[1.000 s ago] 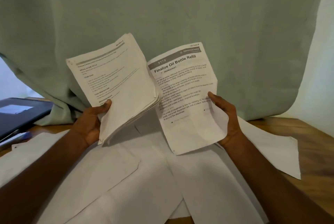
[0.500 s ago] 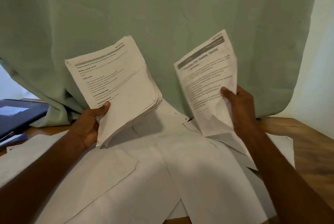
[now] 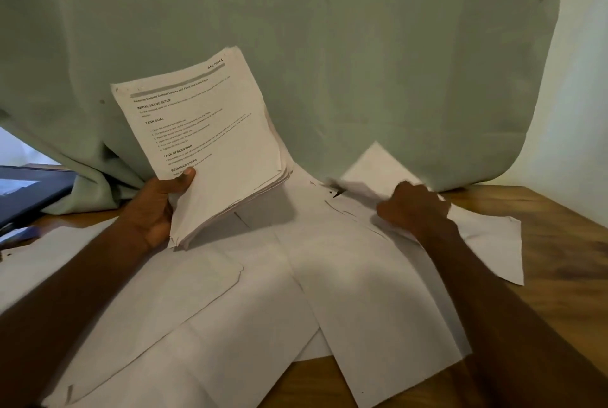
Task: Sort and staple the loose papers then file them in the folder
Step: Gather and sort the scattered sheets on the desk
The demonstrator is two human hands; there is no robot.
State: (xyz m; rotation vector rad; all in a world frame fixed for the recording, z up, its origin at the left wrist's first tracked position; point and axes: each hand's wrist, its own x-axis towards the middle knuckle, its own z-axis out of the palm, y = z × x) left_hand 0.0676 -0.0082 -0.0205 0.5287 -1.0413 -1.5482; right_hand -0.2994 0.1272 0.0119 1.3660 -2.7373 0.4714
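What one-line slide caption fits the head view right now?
Left hand grips a raised paper stack while the right hand lays a blurred sheet onto loose papers covering the table.

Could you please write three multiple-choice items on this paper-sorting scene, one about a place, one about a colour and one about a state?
1. Where is the dark folder?
A. at the far left edge of the table
B. under the right hand
C. on top of the stack

2. What colour is the curtain behind the table?
A. red
B. pale green
C. black

3. How is the stack of papers held?
A. lying flat on the wooden table
B. raised in the left hand, thumb on the front page
C. clipped inside the folder

Answers:
1 A, it lies at the left edge beside the curtain.
2 B, the cloth is pale green.
3 B, the thumb presses the printed top page.
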